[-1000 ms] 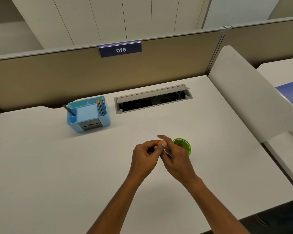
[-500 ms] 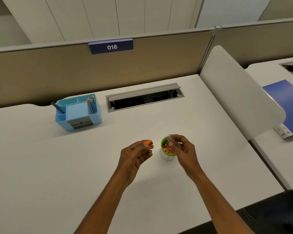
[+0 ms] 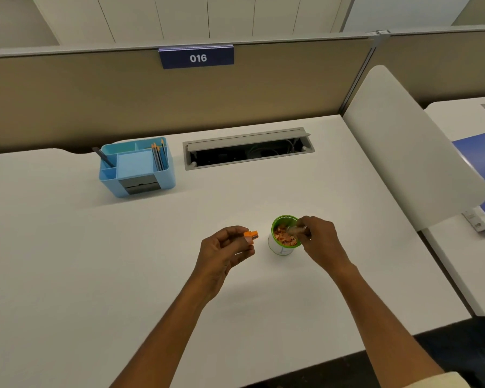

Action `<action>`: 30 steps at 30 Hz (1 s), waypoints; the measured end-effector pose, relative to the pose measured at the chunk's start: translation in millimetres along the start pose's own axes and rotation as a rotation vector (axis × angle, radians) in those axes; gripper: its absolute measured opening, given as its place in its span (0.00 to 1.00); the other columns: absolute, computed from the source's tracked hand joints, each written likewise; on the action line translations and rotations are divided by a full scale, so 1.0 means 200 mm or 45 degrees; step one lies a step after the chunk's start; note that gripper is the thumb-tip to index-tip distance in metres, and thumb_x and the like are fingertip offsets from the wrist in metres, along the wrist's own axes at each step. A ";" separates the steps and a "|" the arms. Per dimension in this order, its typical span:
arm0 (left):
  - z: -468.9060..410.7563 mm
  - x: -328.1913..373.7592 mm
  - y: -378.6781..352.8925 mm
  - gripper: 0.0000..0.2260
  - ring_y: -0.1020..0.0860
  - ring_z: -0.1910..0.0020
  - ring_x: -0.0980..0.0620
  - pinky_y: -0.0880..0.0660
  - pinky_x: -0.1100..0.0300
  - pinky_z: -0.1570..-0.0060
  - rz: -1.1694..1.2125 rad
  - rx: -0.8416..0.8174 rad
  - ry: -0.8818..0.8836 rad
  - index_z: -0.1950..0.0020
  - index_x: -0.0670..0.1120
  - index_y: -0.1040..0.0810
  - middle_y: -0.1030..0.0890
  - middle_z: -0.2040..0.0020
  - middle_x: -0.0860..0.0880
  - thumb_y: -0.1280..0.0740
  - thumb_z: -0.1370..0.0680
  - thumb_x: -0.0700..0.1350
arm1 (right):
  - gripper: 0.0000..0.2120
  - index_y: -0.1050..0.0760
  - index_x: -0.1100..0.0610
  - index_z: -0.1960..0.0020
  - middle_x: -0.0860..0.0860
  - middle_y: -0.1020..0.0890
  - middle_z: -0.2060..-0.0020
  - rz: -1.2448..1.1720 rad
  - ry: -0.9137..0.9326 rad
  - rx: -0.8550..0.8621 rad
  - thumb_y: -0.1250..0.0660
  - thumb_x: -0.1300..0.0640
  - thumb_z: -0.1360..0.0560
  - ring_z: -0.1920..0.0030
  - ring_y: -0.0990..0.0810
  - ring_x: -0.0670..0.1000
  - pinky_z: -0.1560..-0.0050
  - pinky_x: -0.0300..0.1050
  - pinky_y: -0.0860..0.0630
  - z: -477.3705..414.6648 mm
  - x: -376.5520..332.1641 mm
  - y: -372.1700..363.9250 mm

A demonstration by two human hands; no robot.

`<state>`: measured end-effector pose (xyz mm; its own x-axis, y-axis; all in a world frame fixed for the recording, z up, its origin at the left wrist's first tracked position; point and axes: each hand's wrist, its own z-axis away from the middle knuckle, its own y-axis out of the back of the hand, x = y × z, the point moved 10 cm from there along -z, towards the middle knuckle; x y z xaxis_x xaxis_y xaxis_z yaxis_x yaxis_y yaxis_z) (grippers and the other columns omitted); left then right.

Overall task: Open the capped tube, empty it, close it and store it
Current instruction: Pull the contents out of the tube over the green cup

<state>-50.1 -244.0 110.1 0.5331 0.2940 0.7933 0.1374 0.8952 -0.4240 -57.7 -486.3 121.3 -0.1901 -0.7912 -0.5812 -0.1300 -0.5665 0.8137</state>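
Tube [image 3: 296, 230], clear plastic, pinched by right hand [image 3: 318, 238] over round green-rimmed cup [image 3: 282, 239]; left hand [image 3: 225, 247] grips ridged orange cap [image 3: 251, 234].

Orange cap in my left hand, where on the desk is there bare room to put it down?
The desk is bare left of the left hand, which holds the orange cap, and up to the blue organizer. It is bare too between the forearms. It is crowded around the green-rimmed cup, where the right hand tips the clear tube.
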 end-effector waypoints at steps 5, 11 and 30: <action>0.00 0.01 0.03 0.08 0.14 0.52 0.47 0.17 0.56 0.51 -0.017 0.017 -0.016 0.44 0.37 0.16 0.12 0.48 0.39 0.28 0.23 0.33 | 0.13 0.22 0.59 0.42 0.51 0.15 0.59 0.002 -0.022 0.011 0.27 0.64 0.26 0.57 0.17 0.54 0.57 0.42 0.26 0.00 0.01 0.01; 0.00 0.01 0.05 0.10 0.14 0.52 0.46 0.17 0.56 0.52 -0.010 0.045 -0.020 0.43 0.34 0.17 0.13 0.47 0.37 0.27 0.24 0.33 | 0.16 0.20 0.58 0.40 0.55 0.13 0.53 -0.033 -0.016 0.012 0.27 0.67 0.27 0.54 0.17 0.55 0.53 0.46 0.22 0.00 0.01 -0.01; 0.00 0.12 0.07 0.11 0.15 0.50 0.43 0.16 0.56 0.51 -0.041 0.068 -0.069 0.42 0.35 0.17 0.13 0.46 0.35 0.27 0.24 0.34 | 0.14 0.18 0.56 0.48 0.53 0.13 0.52 -0.876 -0.337 0.134 0.28 0.61 0.34 0.52 0.15 0.50 0.53 0.41 0.22 0.11 0.05 0.03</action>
<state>-36.4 -224.0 122.5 0.4832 0.2807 0.8293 0.1081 0.9208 -0.3747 -81.5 -492.7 120.5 -0.2580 -0.1761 -0.9499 -0.3944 -0.8784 0.2700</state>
